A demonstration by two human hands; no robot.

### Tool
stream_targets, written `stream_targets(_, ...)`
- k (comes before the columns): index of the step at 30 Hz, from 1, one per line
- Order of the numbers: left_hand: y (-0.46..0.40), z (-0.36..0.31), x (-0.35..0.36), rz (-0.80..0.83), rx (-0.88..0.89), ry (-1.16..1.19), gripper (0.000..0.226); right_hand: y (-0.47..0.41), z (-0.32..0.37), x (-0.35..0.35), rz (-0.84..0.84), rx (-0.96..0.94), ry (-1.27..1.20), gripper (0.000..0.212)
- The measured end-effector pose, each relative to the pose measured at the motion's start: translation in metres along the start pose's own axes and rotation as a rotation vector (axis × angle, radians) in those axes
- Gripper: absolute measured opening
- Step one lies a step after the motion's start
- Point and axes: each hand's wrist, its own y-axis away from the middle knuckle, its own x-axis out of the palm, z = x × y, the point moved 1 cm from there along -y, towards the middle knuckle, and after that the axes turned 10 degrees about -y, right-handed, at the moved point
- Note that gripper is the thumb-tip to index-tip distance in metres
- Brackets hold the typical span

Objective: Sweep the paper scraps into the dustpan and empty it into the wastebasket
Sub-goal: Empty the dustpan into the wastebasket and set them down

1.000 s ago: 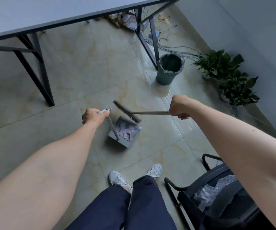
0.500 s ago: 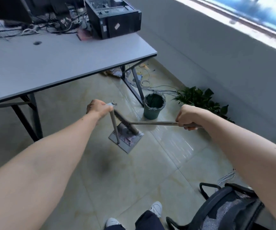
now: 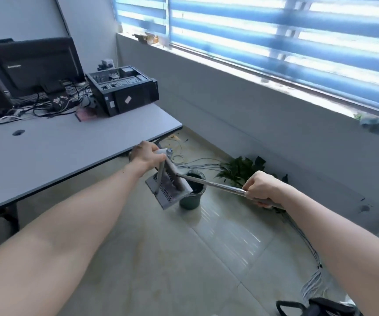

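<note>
We see the left hand point(image 3: 146, 156) gripping the dustpan point(image 3: 168, 190) handle, the pan tilted at the wastebasket point(image 3: 193, 192) rim. The right hand point(image 3: 262, 188) grips the broom point(image 3: 209, 183), bristles in the pan. Scraps are indistinct. The monitor point(image 3: 35, 62) logo is unreadable.

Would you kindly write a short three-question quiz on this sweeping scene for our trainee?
1. True or false: the dustpan rests flat on the floor.
2. Which hand grips the broom handle?
3. The wastebasket stands: A) on the desk; B) on the floor beside the plant; C) on the windowsill.

Key:
1. False: the left hand holds it raised and tilted beside the wastebasket rim.
2. The right hand.
3. B.
</note>
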Motion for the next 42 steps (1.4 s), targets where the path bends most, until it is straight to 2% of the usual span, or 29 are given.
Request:
stream_targets(4, -0.027, -0.040, 0.029, 0.023, 0.137, -0.121, 0.041, -0.043, -0.021, -0.020, 0.010, 0.019, -0.064, 0.035)
stream_targets(9, -0.045, -0.068, 0.085, 0.069, 0.291, -0.286, 0.037, -0.088, -0.048, -0.025, -0.004, 0.063, -0.158, 0.039)
stream_targets(15, -0.037, -0.082, 0.151, 0.206, 0.584, -0.673, 0.026, -0.114, -0.064, -0.015, -0.004, 0.114, -0.214, 0.043)
stream_targets(17, -0.032, -0.088, 0.160, 0.265, 0.691, -0.781, 0.034, -0.118, -0.066, -0.011, -0.015, 0.137, -0.229, 0.042)
stream_targets(18, -0.031, -0.087, 0.167, 0.213, 0.769, -0.819, 0.035, -0.120, -0.065, -0.010, -0.017, 0.150, -0.232, 0.042)
stream_targets(20, -0.031, -0.078, 0.186, 0.339, 0.831, -0.907, 0.020, -0.125, -0.063, -0.007, -0.028, 0.166, -0.233, 0.041)
stream_targets(26, -0.034, -0.056, 0.218, 0.491, 0.935, -1.045, 0.034, -0.139, -0.062, -0.004, -0.056, 0.203, -0.230, 0.041)
stream_targets(34, -0.037, -0.053, 0.237, 0.465, 1.050, -1.064, 0.032, -0.142, -0.069, -0.002, -0.086, 0.231, -0.247, 0.039)
stream_targets(42, -0.039, -0.060, 0.229, 0.424, 1.053, -1.119, 0.032, -0.139, -0.063, -0.005, -0.083, 0.226, -0.237, 0.032)
